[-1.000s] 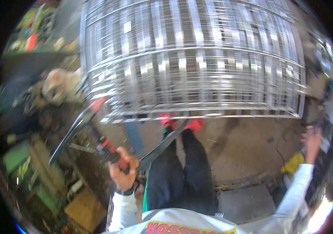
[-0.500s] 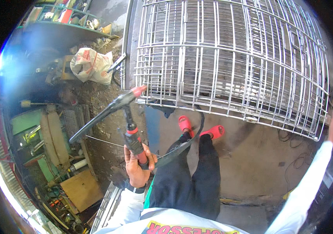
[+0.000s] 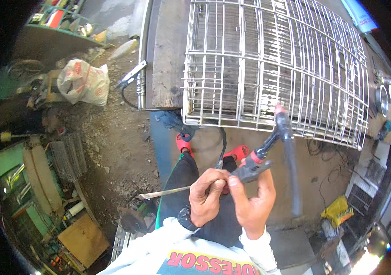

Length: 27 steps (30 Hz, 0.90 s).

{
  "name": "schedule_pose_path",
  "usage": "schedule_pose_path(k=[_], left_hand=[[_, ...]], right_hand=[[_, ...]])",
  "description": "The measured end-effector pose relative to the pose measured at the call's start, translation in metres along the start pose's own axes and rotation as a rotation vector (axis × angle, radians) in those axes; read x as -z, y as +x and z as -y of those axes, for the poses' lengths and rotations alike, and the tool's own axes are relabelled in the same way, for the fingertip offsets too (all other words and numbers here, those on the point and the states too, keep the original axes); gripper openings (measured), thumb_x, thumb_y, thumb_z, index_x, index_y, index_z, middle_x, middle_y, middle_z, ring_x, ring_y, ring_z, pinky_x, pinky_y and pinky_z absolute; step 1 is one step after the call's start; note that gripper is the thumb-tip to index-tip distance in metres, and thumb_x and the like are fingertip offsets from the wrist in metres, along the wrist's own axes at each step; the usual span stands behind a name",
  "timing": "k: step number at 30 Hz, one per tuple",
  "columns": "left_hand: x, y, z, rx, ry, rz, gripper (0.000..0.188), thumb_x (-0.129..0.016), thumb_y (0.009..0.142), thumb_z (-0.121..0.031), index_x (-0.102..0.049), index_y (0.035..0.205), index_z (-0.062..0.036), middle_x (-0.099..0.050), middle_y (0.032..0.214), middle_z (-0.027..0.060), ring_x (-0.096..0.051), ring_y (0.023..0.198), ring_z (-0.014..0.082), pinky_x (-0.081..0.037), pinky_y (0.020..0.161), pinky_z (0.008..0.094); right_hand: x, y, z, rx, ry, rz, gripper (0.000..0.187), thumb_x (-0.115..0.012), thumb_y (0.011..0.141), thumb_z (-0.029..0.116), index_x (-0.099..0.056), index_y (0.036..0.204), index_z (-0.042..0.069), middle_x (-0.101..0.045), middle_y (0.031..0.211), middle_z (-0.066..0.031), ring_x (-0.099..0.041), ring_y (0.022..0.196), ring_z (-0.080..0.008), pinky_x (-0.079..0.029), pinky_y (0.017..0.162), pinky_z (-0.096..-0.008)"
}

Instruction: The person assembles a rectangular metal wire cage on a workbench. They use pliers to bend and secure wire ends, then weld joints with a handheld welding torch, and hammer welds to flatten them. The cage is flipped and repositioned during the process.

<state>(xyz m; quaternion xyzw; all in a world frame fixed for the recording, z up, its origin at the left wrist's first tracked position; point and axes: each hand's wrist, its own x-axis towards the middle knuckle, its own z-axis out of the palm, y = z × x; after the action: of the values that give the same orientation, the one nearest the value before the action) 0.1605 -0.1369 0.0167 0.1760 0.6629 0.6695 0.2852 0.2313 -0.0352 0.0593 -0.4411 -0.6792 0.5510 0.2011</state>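
A black TIG welding torch (image 3: 254, 169) with red collars and a long dark back cap is in my right hand (image 3: 252, 206), its thumb and fingers closed round the handle. The torch head points up toward the front edge of a stack of wire mesh panels (image 3: 259, 58). My left hand (image 3: 206, 197) is beside it, fingers pinched at the rear end of the handle. Out of the left hand a thin metal rod (image 3: 170, 191) sticks to the left, blurred by motion. What else its fingers cover is hidden. The torch cable (image 3: 224, 142) hangs in front of my legs.
The panels lie on a bench with a wooden board (image 3: 167, 68) at its left. A clamp-like metal tool (image 3: 135, 73) is at the bench's left edge. White sack (image 3: 83, 83) on the rubble at left; yellow bag (image 3: 337, 211) at right; red slippers (image 3: 237, 152) on my feet.
My right hand has come from the panels' right end to the middle and taken the torch. The torch has moved right and its head has turned. My left hand has shifted right toward my body.
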Motion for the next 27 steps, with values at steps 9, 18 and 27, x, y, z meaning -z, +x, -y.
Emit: schedule_pose_path(k=[9, 18, 27], left_hand=[[0.189, 0.105, 0.021, 0.233, 0.120, -0.040, 0.024, -0.051, 0.110, -0.018, -0.065, 0.100, -0.0014, -0.069, 0.094, 0.0074, -0.063, 0.087, 0.0148, -0.050, 0.083, 0.0313], [0.288, 0.163, 0.047, 0.220, 0.226, 0.003, 0.025, -0.053, 0.109, -0.024, -0.064, 0.104, -0.0024, -0.068, 0.095, 0.0063, -0.060, 0.087, 0.0145, -0.048, 0.084, 0.0315], [0.275, 0.158, 0.083, 0.356, 0.140, 0.090, 0.026, -0.052, 0.109, -0.025, -0.064, 0.104, -0.0015, -0.067, 0.094, 0.0073, -0.060, 0.087, 0.0161, -0.048, 0.080, 0.0321]], right_hand=[[0.037, -0.014, -0.009, -0.234, -0.154, -0.578, 0.041, -0.047, 0.110, 0.029, -0.044, 0.142, 0.004, -0.063, 0.094, -0.0121, -0.056, 0.066, -0.0110, -0.044, 0.054, -0.0257], [-0.011, 0.014, 0.044, -0.074, -0.373, -0.940, 0.048, -0.051, 0.107, 0.031, -0.038, 0.149, 0.010, -0.065, 0.099, -0.0128, -0.054, 0.059, -0.0100, -0.044, 0.044, -0.0220], [-0.063, 0.018, 0.065, -0.278, -0.342, -0.465, 0.074, -0.061, 0.101, 0.045, -0.028, 0.156, 0.009, -0.065, 0.091, -0.0168, -0.046, 0.044, -0.0089, -0.032, 0.039, -0.0208]])
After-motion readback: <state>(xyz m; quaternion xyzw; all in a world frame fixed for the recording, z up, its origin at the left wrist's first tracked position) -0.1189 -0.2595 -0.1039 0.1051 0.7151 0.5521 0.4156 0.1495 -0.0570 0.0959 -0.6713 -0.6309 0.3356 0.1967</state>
